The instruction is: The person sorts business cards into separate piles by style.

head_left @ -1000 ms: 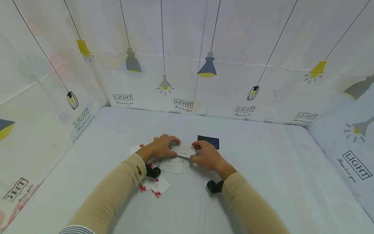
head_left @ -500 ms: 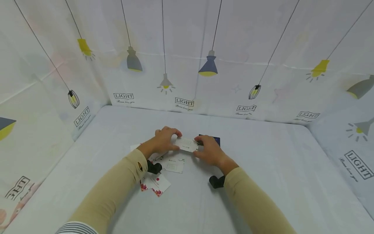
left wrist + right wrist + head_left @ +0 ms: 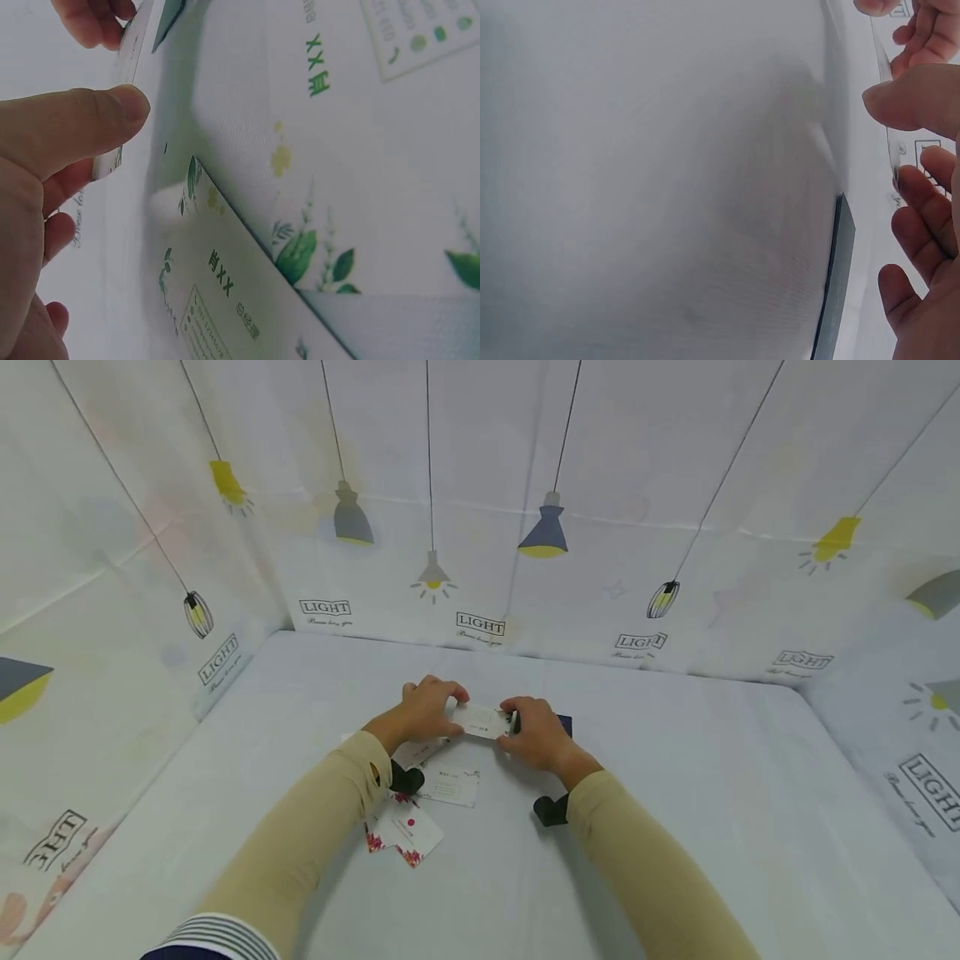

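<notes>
"Where's the white card (image 3: 482, 721)?"

"Above the table (image 3: 712, 793), between the left hand (image 3: 426, 714) and right hand (image 3: 540, 737), its ends pinched by thumb and fingers."

"And around them?"

"Leaf-printed cards (image 3: 450, 787) and red-patterned cards (image 3: 412, 835) lie near the left hand, partly hidden by a black wrist device (image 3: 407, 779); the right hand blocks most of a dark blue card (image 3: 567, 725)."

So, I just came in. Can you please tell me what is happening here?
Someone's left hand and right hand pinch opposite ends of a white card, apparently clear of the white tabletop. Leaf-printed cards lie below the left hand, and red-patterned cards lie closer to the bottom of the head view. A dark blue card is partly hidden behind the right hand.
</notes>
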`<act>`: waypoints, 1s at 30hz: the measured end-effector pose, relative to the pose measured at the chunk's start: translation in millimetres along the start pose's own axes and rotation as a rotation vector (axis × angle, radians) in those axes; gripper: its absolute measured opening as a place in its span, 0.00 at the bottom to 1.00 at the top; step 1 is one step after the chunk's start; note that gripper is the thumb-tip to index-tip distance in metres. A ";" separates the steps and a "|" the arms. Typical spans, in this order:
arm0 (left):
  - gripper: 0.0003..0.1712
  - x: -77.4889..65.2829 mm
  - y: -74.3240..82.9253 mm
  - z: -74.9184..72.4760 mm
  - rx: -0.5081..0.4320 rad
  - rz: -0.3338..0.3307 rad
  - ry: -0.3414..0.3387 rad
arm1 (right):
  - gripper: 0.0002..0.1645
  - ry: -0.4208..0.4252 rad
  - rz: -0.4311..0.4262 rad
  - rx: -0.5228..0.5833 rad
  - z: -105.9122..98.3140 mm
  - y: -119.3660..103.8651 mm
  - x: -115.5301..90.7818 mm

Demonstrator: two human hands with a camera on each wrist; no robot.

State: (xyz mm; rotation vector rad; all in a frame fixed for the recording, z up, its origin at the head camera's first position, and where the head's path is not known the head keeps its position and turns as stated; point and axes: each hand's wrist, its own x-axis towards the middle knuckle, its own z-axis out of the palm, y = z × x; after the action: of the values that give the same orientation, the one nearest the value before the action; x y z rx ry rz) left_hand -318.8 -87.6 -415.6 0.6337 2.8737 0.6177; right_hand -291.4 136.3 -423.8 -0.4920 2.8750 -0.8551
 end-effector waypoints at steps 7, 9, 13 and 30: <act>0.28 8.3 -8.3 3.7 -0.009 -0.034 -0.016 | 0.31 -0.002 0.033 -0.009 1.9 2.3 8.1; 0.28 9.9 -8.8 3.4 -0.014 -0.042 -0.019 | 0.31 -0.006 0.052 -0.011 1.7 2.7 10.5; 0.28 12.1 -8.5 3.6 -0.021 -0.060 -0.028 | 0.31 -0.020 0.075 -0.032 2.3 3.7 14.8; 0.27 23.6 -8.8 12.0 -0.063 -0.135 -0.050 | 0.31 -0.047 0.123 -0.095 3.5 6.9 23.7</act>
State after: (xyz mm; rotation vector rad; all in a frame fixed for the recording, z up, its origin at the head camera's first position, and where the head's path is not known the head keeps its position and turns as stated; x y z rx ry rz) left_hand -340.8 -80.4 -431.2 0.4351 2.8091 0.6591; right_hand -315.0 132.0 -430.6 -0.3354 2.8776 -0.6824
